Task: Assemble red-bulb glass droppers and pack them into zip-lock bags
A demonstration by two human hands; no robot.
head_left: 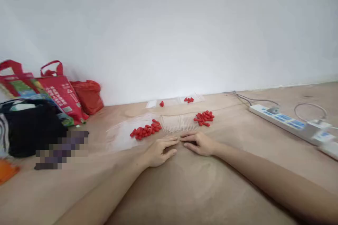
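My left hand (161,151) lies on the brown surface with its fingers stretched out and nothing visible in them. Facing it, my right hand (198,143) rests with fingers extended, also holding nothing I can see. The fingertips of the two hands nearly meet. Just beyond them is a row of thin pale sticks (178,123), laid side by side. A pile of small red elongated pieces (145,131) sits at the row's left end, partly on a clear plastic sheet (121,135). Another heap of red pieces (204,118) lies at its right end.
Toward the wall are clear bags (173,102) with a few red bits. A white power strip (281,119) with cables lies to the right. At left stand red shopping bags (62,93), a black bag (31,126) and an orange item (7,171), beside a blurred-out dark object (62,151).
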